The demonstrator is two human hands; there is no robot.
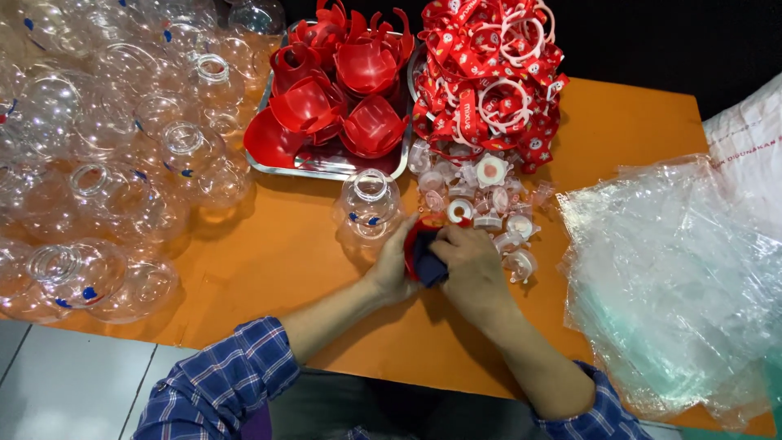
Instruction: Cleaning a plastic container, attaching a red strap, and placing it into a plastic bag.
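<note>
My left hand (394, 269) and my right hand (471, 267) meet over the orange table (277, 253), both gripping a small red and dark blue piece (423, 254). A clear round plastic bottle (368, 208) with a blue mark stands just beyond my left hand. Beside my right hand lie several small clear and white caps (493, 204). What exactly the red and blue piece is stays partly hidden by my fingers.
A big heap of clear round bottles (114, 138) fills the left side. A metal tray (326, 167) holds red plastic cups (342, 81). Red printed straps with white rings (489, 73) are piled behind. Clear plastic bags (676, 277) are stacked at right.
</note>
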